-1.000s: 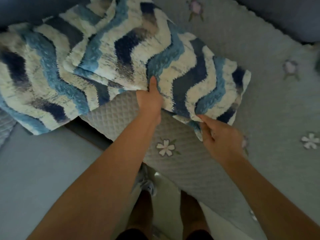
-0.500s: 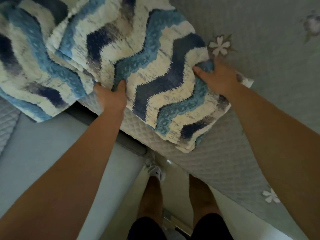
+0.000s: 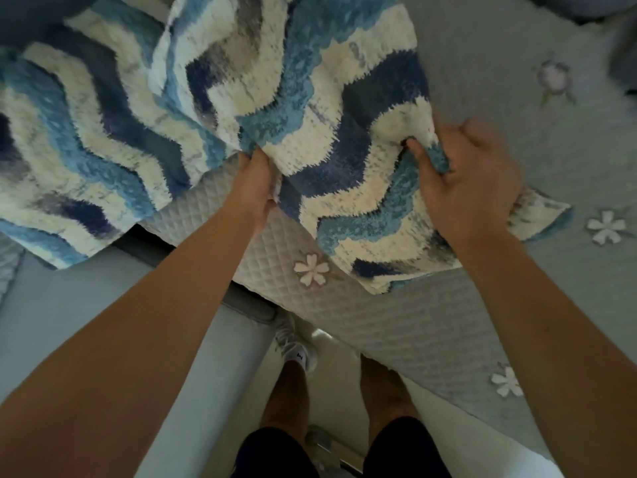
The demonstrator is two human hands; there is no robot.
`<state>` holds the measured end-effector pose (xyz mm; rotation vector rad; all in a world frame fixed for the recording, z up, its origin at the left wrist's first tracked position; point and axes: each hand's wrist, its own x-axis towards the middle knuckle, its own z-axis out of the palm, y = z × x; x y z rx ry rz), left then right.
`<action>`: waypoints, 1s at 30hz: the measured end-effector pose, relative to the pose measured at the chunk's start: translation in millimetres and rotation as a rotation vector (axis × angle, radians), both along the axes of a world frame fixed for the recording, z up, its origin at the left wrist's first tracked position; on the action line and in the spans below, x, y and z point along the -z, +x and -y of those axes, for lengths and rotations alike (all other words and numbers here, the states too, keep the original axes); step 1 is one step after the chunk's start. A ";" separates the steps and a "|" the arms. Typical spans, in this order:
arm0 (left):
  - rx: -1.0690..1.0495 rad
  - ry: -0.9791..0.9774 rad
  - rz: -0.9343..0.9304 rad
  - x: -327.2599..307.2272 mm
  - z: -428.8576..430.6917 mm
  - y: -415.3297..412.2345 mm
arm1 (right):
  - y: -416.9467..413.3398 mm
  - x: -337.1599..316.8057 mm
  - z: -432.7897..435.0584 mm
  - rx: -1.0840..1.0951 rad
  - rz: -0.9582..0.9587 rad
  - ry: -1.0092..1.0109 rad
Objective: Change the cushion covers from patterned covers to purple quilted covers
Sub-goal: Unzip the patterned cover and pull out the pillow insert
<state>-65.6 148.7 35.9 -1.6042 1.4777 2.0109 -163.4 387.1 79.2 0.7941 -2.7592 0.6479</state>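
Across 1 to 5 o'clock: grey quilted spread [image 3: 431, 339] with flower appliqués, hanging over edge.
At 9 o'clock: second patterned cushion [image 3: 86, 150], touching first.
Centre to 12 o'clock: patterned cushion [image 3: 327, 139], lying on spread, held at both sides.
At its 3 o'clock edge: right hand [image 3: 472, 191], thumb and curled fingers pinching fold of cover.
At its 8 o'clock edge: left hand [image 3: 255, 188] grips fabric, fingers tucked under, mostly hidden.
Judged early: both patterned covers on, no purple cover in view, stripping and refitting all left.
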 end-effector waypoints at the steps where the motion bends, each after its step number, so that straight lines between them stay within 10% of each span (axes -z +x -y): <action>1: 0.016 -0.002 -0.043 -15.3 -3.9 -12.7 | -2.2 -11.0 -6.8 0.046 -0.076 -0.028; 5: 0.152 -0.032 -0.300 -87.2 -27.7 -65.1 | 7.0 -56.7 -11.4 0.034 -0.265 -0.099; 12: 0.369 -0.235 -0.271 -104.5 -47.7 -88.8 | 44.5 -31.6 0.0 -0.051 0.161 -0.074; 18: 0.117 -0.263 -0.110 -62.5 -44.4 -54.0 | 70.4 -18.6 -9.1 -0.057 0.186 -0.041; 30: 0.055 -0.294 -0.353 -96.8 -20.3 -67.1 | 77.3 -65.4 1.9 0.030 0.177 0.166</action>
